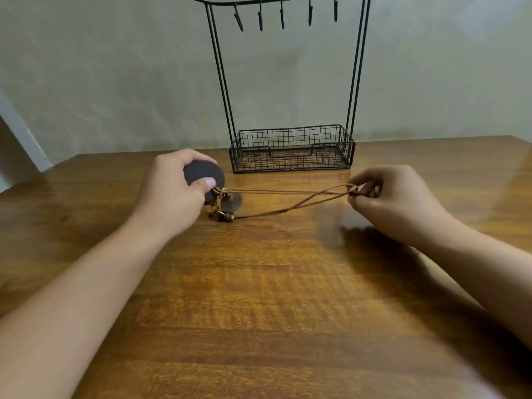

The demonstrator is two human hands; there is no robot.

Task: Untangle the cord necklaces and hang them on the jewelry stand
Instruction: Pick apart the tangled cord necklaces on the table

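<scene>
This looks like a room in a home, though nothing fixes which room. A wooden tabletop [259,298] with a glossy brown grain stands close against a plain, pale greenish wall [115,67], painted and bare. At the tabletop's far edge stands a black wire stand [290,148] with a mesh basket base and a row of hooks along its top bar, a household piece for jewelry. At far left, a lighter strip runs slantwise down the wall.
</scene>
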